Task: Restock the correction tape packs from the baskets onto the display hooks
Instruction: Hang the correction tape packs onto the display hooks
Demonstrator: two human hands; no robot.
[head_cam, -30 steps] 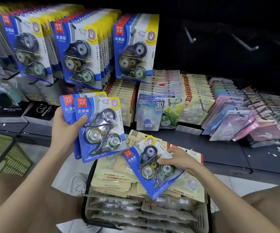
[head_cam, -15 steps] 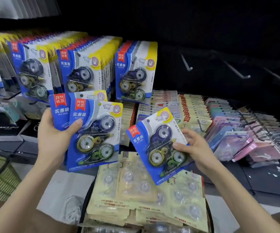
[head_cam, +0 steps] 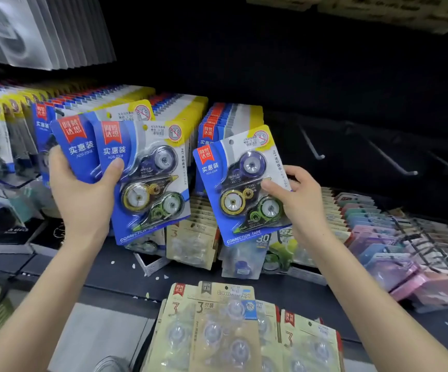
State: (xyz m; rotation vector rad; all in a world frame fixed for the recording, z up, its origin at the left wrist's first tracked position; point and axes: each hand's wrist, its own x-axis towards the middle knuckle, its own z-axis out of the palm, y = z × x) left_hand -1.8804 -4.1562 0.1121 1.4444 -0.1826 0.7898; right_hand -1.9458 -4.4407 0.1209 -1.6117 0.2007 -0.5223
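Light, stiff, probably slick cards: right hand (head_cam: 295, 202) pinches 1 single pack (head_cam: 233, 170) by its side edge, left hand (head_cam: 83, 191) grips 2 fanned packs (head_cam: 136, 157); best held below the hang hole (head_cam: 231, 142).

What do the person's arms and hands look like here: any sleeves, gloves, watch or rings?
Both are bare. The left hand and right hand wear no gloves, and no ring shows on the visible fingers. The left forearm and right forearm carry no sleeve, watch or bracelet as far as the frame shows them.
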